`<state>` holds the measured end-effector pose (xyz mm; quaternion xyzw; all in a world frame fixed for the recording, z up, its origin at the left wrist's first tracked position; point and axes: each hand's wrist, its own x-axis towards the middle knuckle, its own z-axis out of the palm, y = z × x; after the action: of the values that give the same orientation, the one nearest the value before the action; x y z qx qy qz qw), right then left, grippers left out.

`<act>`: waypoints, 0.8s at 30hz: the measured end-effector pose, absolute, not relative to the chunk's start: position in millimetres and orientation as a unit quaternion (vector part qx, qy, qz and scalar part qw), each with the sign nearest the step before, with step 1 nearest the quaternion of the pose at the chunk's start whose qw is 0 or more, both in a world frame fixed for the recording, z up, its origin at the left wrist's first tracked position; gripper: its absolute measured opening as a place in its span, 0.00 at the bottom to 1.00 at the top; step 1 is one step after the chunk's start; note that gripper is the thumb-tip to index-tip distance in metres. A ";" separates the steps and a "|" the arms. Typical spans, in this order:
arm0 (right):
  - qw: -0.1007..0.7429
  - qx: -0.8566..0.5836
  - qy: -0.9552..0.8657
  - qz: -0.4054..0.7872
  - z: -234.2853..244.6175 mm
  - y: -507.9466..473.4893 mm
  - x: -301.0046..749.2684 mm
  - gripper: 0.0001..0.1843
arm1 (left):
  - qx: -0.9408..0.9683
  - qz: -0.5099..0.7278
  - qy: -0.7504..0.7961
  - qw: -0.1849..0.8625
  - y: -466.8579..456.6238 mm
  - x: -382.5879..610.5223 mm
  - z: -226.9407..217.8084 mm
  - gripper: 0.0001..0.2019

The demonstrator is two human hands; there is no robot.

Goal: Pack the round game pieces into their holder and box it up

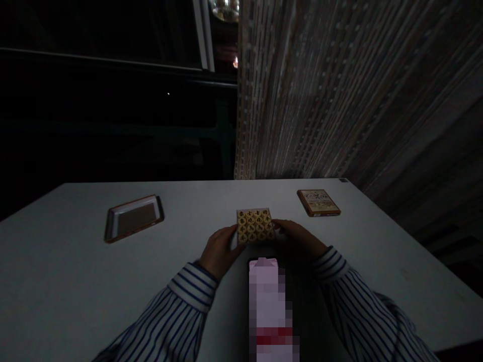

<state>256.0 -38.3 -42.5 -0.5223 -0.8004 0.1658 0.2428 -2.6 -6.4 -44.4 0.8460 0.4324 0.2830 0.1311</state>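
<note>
Between my two hands is a small clear box of Chinese chess pieces, round yellowish discs with dark characters set in rows. The fingers of my left hand grip its left side, the thumb along the near left corner. My right hand holds the right side, its fingertips at the box edge. Nearer to me, below the box, lies a phone with a lit, pixelated screen. Whether the box rests on the table or is slightly raised, I cannot tell.
On the white table, an open shallow box tray lies at the left. A printed box lid lies at the far right. A string curtain hangs behind the table's far edge. The room is dark.
</note>
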 end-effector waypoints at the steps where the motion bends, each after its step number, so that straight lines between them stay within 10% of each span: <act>1: 0.242 -0.522 -0.801 0.165 -42.7 -38.0 255.7 0.33 | 0.844 0.285 0.434 0.133 -6.2 -2.6 -44.6 0.23; 24: 0.244 -0.578 -0.765 0.142 -35.3 -37.0 236.5 0.30 | 0.819 0.294 0.470 0.148 -2.0 -4.0 -42.0 0.23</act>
<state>236.5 -37.0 -35.3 -0.5781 -0.7655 0.1423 0.2442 -4.0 -2.0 -42.0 0.8192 0.4696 0.2944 0.1477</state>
